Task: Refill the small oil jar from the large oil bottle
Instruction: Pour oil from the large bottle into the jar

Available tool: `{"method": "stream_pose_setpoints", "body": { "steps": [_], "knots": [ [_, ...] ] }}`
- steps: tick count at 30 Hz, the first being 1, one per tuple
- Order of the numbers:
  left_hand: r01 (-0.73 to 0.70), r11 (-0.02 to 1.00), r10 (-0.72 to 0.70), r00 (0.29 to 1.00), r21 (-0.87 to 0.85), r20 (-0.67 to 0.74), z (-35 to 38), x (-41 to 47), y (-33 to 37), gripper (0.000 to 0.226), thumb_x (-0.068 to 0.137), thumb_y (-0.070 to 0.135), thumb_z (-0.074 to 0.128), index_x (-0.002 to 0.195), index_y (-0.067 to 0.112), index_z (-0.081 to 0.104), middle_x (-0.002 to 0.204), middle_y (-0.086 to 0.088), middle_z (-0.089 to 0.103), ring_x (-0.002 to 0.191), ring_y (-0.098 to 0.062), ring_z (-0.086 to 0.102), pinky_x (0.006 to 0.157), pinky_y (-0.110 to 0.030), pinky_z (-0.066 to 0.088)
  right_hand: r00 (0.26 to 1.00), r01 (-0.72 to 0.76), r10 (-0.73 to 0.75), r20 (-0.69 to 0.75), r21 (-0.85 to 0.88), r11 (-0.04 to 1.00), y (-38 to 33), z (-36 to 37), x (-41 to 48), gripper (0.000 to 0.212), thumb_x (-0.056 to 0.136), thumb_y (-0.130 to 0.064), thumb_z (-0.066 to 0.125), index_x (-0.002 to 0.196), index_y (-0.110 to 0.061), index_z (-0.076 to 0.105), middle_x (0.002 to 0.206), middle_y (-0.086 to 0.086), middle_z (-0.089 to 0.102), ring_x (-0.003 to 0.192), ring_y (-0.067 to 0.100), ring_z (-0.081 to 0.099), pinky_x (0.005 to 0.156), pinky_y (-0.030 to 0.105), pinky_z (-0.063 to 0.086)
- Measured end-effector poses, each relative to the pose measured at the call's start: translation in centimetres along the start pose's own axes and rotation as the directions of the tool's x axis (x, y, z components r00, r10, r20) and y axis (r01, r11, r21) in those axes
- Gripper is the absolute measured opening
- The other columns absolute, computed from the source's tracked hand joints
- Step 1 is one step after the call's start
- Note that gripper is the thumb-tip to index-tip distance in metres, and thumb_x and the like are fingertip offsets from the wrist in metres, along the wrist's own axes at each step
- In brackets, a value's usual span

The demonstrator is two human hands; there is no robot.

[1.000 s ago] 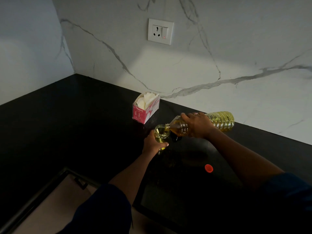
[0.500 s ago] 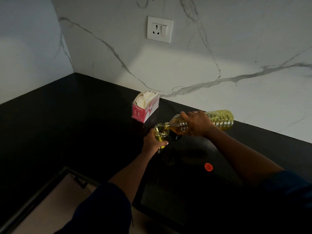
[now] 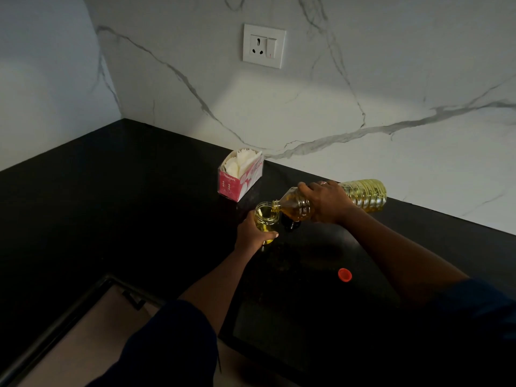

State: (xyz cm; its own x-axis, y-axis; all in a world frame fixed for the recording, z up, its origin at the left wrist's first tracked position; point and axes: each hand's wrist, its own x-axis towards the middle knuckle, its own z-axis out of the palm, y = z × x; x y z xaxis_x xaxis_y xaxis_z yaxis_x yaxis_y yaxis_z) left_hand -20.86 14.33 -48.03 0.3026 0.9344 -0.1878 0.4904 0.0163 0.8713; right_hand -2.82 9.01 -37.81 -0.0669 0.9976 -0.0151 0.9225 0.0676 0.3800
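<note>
Black countertop [image 3: 111, 208] set in a corner of white marble wall. Clock bearings are read from the jar, 12 toward the back wall.

Small oil jar [image 3: 265, 222]: upright on the counter, mouth open, yellow oil inside, partly full. The left hand [image 3: 251, 233] comes in from 7 o'clock and grips the jar, fingers curled round the glass, thumb laid across its near side low down.

Large oil bottle [image 3: 363, 195]: at 2 to 3 o'clock, tipped almost flat, uncapped neck toward the jar, base pointing away. Its mouth sits at the jar's rim; whether they touch, I cannot tell. The oil lies along its lower side up to the neck. The right hand [image 3: 328, 202] grips the bottle from above round its middle, fingers curled over the far side.

Red cap [image 3: 344, 274]: lying on the counter at 4 o'clock, well apart from both hands.

Tissue box [image 3: 237, 181]: pink and white, at 11 o'clock near the wall, white sheets showing at the top.

Small dark object [image 3: 291, 222]: just beside the jar at 3 o'clock, under the bottle's neck, too dim to identify.

Wall socket [image 3: 264, 46]: high at 12 o'clock.
</note>
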Motion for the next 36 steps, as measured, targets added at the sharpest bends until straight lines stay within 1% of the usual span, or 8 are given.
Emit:
{"method": "stream_pose_setpoints", "body": {
  "steps": [9,23,27,36],
  "knots": [
    [0.007,1.000,-0.007,1.000,0.001,0.006,0.05,0.10,0.01,0.078,0.063,0.021,0.083,0.130,0.015,0.043,0.129,-0.006,0.054,0.122,-0.022,0.049,0.099,-0.034,0.043,1.000,0.008,-0.008,-0.001,0.001,1.000,0.12,-0.09,0.02,0.094,0.073,-0.042,0.073,0.145,-0.013,0.019,0.137,0.012,0.045,0.123,0.029,0.047,0.101,0.040,0.035],
    [0.021,1.000,-0.021,1.000,0.001,0.006,0.05,-0.01,0.16,0.080,0.065,0.020,0.082,0.133,0.014,0.041,0.132,-0.006,0.052,0.124,-0.023,0.048,0.098,-0.032,0.042,1.000,0.005,-0.005,-0.001,0.001,1.000,0.07,-0.16,-0.01,0.093,0.073,-0.042,0.072,0.144,-0.013,0.019,0.136,0.012,0.046,0.123,0.030,0.047,0.101,0.040,0.035],
    [0.013,1.000,-0.013,1.000,0.004,0.002,0.09,0.04,0.10,0.079,0.064,0.021,0.083,0.131,0.015,0.042,0.130,-0.006,0.054,0.122,-0.022,0.050,0.096,-0.030,0.042,1.000,0.006,-0.006,0.000,-0.002,1.000,0.07,-0.11,0.03,0.093,0.073,-0.041,0.073,0.144,-0.013,0.019,0.136,0.012,0.046,0.123,0.029,0.047,0.101,0.040,0.035],
    [0.002,1.000,-0.002,1.000,0.002,-0.002,0.05,0.06,0.04,0.078,0.063,0.022,0.084,0.130,0.014,0.043,0.129,-0.006,0.055,0.122,-0.022,0.050,0.098,-0.032,0.043,1.000,0.010,-0.010,0.000,0.005,1.000,0.13,-0.12,0.14,0.094,0.072,-0.040,0.074,0.144,-0.013,0.020,0.136,0.013,0.046,0.121,0.030,0.048,0.101,0.041,0.035]
  ]
}}
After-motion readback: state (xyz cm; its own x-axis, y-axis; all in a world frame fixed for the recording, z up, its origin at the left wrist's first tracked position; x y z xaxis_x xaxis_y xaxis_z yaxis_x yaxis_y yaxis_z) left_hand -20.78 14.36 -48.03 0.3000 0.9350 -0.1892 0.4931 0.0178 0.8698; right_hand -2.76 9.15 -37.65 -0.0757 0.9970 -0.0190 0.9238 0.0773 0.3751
